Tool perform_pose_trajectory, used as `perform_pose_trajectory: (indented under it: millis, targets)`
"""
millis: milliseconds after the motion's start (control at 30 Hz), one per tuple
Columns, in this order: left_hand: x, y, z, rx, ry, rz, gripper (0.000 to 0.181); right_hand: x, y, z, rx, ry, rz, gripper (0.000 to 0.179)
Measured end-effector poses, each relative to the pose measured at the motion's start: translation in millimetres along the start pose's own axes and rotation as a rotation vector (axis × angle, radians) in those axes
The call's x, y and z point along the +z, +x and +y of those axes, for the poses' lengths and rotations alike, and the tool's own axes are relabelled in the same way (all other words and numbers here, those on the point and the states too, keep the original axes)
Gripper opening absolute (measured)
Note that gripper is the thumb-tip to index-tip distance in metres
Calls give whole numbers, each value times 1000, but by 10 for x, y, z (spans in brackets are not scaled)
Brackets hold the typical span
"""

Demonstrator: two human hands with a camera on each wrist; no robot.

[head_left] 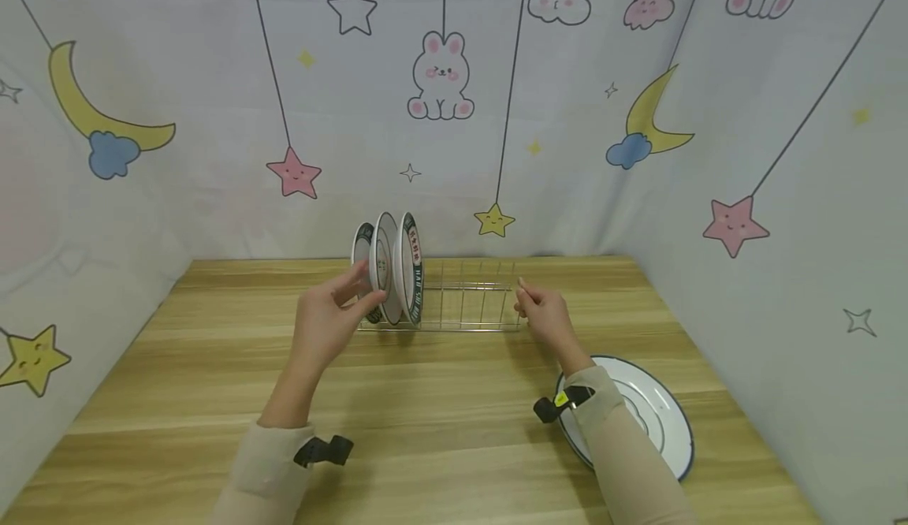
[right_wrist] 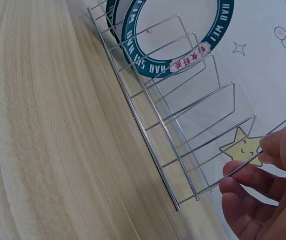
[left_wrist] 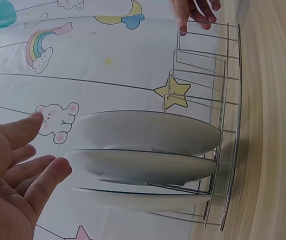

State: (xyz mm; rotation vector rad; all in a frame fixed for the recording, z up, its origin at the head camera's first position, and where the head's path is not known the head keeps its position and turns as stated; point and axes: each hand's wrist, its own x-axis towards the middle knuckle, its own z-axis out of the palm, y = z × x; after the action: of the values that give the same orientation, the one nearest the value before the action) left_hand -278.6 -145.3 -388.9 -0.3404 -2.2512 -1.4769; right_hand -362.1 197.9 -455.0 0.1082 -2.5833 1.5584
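Three round plates stand on edge side by side in the left part of a wire dish rack point(head_left: 468, 330). The rightmost plate point(head_left: 407, 273) has a dark green band with white lettering. My left hand point(head_left: 329, 308) is beside the plates, thumb and fingers spread apart. In the left wrist view, a gap shows between the left fingertips point(left_wrist: 60, 167) and the plate edges point(left_wrist: 147, 165). At the rack's right end, my right hand point(head_left: 545, 314) pinches the end wire between thumb and fingers. The right wrist view shows that grip, with the right hand point(right_wrist: 267, 185) curled at the wire.
A larger white plate point(head_left: 670, 422) with a dark blue rim lies flat on the wooden table point(head_left: 440, 430), partly under the right forearm. Behind the rack hangs a white cloth point(head_left: 355, 107) printed with stars, moons and bunnies. Cloth walls also border the left and right sides.
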Motion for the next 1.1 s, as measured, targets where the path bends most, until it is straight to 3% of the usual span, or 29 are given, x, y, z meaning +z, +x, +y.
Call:
perform_pose_trajectory:
  millis: [367,567,1100]
  targets:
    - [-217,-7,-209,-68,-7,81,47,-9,-5,-13,-12,0,14,34]
    - [-246,-10,-311,-102,-9,80,45,-4,4,-7,30,-2,4,32]
    - [-234,32,-720,-144,8,20,42,0,6,-2,32,-11,-2,40]
